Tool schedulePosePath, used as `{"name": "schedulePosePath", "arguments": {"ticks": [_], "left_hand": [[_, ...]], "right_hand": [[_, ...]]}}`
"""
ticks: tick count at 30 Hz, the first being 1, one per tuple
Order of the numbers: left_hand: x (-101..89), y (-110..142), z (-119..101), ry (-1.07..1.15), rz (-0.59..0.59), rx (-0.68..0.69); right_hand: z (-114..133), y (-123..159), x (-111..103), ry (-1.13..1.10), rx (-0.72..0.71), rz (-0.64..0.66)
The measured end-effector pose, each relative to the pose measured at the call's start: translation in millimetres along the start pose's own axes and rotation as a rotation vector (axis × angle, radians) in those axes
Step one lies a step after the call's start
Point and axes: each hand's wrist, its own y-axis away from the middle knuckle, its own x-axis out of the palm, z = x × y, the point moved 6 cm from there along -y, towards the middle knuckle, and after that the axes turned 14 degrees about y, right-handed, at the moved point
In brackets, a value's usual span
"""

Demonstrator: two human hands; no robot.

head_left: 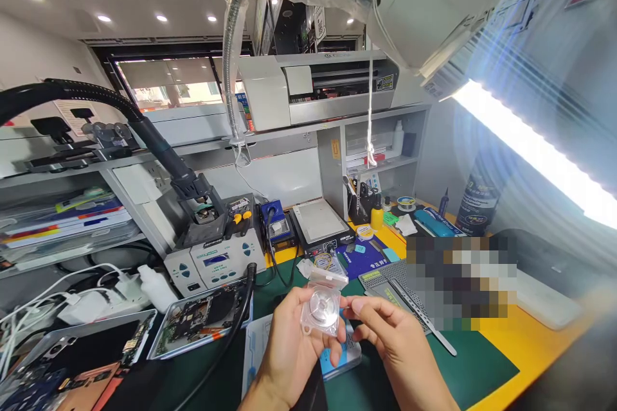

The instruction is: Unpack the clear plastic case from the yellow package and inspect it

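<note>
My left hand (288, 345) holds a small clear plastic case (332, 329) in front of me, its fingers wrapped around the sides and underneath. A flat round shape shows inside the case, and its clear lid (328, 278) stands raised at the far edge. My right hand (385, 327) is just right of the case, thumb and forefinger pinched together close to its edge. Whatever lies between those fingertips is too small to make out. Below the hands, a box with blue and white print (343, 359) rests on the green mat (482, 359).
Metal tweezers (441, 337) lie on the mat at the right. Opened devices (205, 314) with bare circuit boards are at the left, before a hot-air station (216, 263). A black hose (241, 321) crosses the mat. A bright lamp (530, 148) hangs at the upper right.
</note>
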Motion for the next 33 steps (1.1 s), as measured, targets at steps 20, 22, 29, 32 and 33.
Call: {"name": "schedulePosePath", "arguments": {"ticks": [20,22,29,32,33], "left_hand": [[4.0,0,-1,0.037,0.085,0.024],[4.6,-1,-1,0.038,0.092,0.022],[8.5,0,0,0.047,0.113,0.017],[11.3,1,1,0.044,0.116,0.017],[12.2,2,1,0.041,0.115,0.017]], "right_hand": [[-5,4,6,-0.146,0.028,0.056],[-5,4,7,-0.144,0.026,0.065],[-5,5,2,-0.118,0.032,0.016],[-6,6,-1,-0.103,0.035,-0.017],[-7,6,-2,-0.098,0.034,-0.024]]}}
